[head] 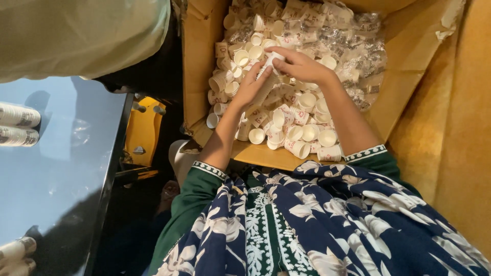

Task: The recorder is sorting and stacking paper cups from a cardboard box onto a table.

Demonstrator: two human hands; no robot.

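Note:
Both my hands reach into a big cardboard box [202,61] full of several small white paper cups [302,133]. My left hand [250,87] cradles a stack of nested cups [266,84] from below. My right hand [299,64] pinches the top cup of that stack [272,57] with thumb and fingers. Loose cups lie all around the hands, some upright, some on their sides. Clear plastic wrappers [358,46] are crumpled at the far right of the box.
A shiny blue table [56,168] is at the left, with wrapped cup stacks [18,122] on its far edge and more [15,255] at its near corner. A pale sack [76,30] lies at the top left. A yellow metal part [143,130] sits beside the box.

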